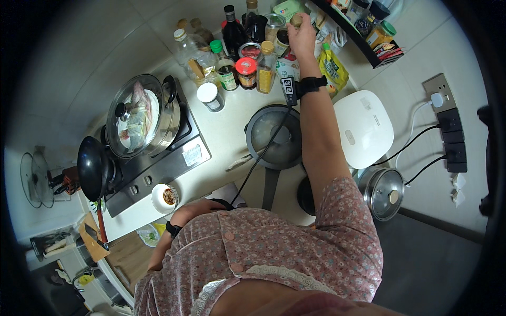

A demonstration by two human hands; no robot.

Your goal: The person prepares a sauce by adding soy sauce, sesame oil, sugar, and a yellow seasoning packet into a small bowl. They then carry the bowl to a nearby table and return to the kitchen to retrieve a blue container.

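My right hand (303, 34) reaches to the back of the counter, its fingers closed around a bottle with a gold-coloured cap (296, 21), among jars and sauce bottles. Beside it stands a dark jar (282, 42). A black wrist strap with a cable sits on that forearm. Near my waist, my left hand (205, 206) rests low at the counter's front, its fingers partly hidden by a dark object, so its hold is unclear. Between the hands lies a lidded grey pan (263, 136). A white bowl with brown sauce (165, 198) stands left of my left hand.
On the gas stove (189, 154) stand a steamer with a glass lid (136, 114), food on a plate inside, and a black wok (93, 170). Right of my forearm are a white appliance (363, 128) and a lidded steel pot (381, 193). A black shelf (355, 35) overhangs the back right.
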